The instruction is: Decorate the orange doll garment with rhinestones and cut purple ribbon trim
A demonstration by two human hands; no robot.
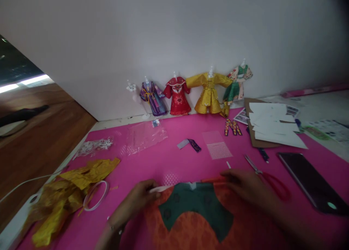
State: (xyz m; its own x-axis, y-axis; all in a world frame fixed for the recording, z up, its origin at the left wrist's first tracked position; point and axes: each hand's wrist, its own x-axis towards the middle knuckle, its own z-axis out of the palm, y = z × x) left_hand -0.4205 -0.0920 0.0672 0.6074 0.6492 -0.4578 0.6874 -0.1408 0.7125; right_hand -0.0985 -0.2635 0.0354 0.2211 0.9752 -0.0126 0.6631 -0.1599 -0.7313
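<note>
An orange patterned cloth (188, 232) lies at the front of the table, with a green curved cloth piece (196, 199) on top of it. My left hand (141, 197) pinches the cloth's upper left edge between thumb and fingers. At the upper right edge, my right hand (247, 186) has its fingers closed on the same orange cloth. A small pale bit shows at the middle of the green piece's top edge. Red-handled scissors (275, 182) lie just right of my right hand, and a dark phone (311, 181) is farther right.
Several small doll outfits, including a red dress (178, 97) and a yellow robe (208, 93), stand against the wall. White paper pieces (272, 123) lie at the right back. Crumpled yellow fabric (60, 195) and a white tape ring (95, 195) are at the left.
</note>
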